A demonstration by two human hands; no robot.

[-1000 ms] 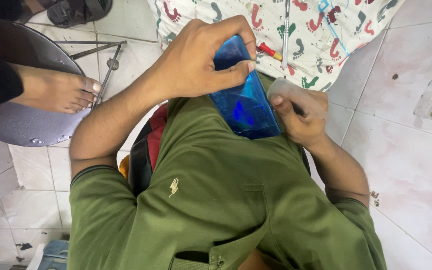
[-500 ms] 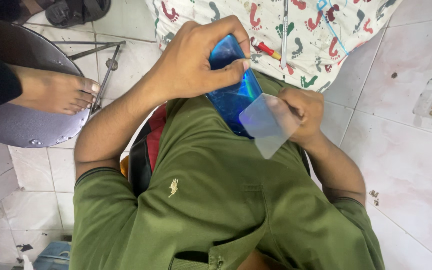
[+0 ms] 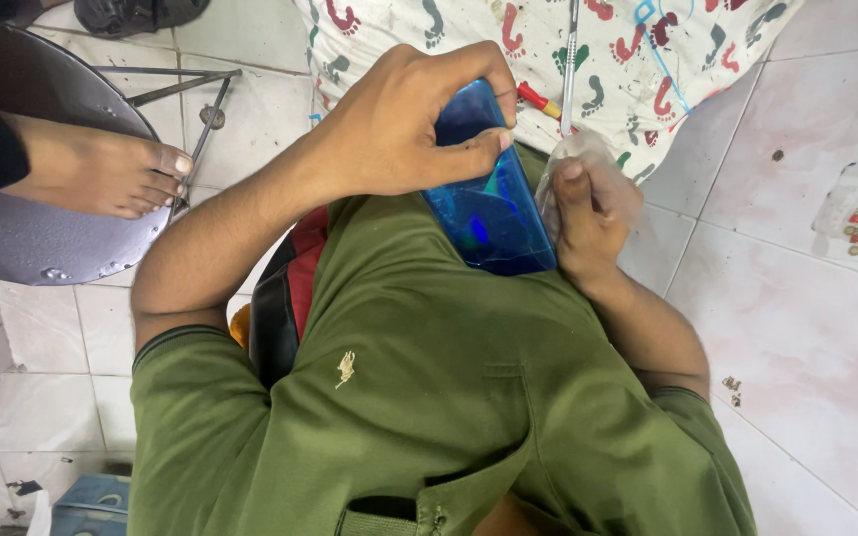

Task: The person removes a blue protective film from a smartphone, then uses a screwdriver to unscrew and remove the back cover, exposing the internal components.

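Seen from above, a person in a green polo shirt (image 3: 429, 397) sits over a pale tiled floor (image 3: 796, 328). One glossy blue rectangular phone with a glass-like back (image 3: 489, 213) lies braced against the chest, its lower end pressed into the shirt, probably so it keeps from sliding. The left hand (image 3: 399, 129) is curled over the phone's upper half, fingers wrapped across the top edge and thumb clamped along the side, pinning it firmly. The right hand (image 3: 588, 213), just beside the phone's right edge, is closed around one crumpled sheet of thin clear plastic film (image 3: 573, 154), the thumb pressing it against the fingers; the film appears to be apart from the phone's surface. Beyond the hands lies one white cloth printed with coloured footprints (image 3: 647, 60), and on it one slim metal tool (image 3: 570, 60) and one small red object (image 3: 533, 99), within easy reach. At left, one bare foot of another person (image 3: 101, 174) rests on the rim of a round grey metal stool (image 3: 42, 248). One dark sandal (image 3: 131, 12) shows at the top edge
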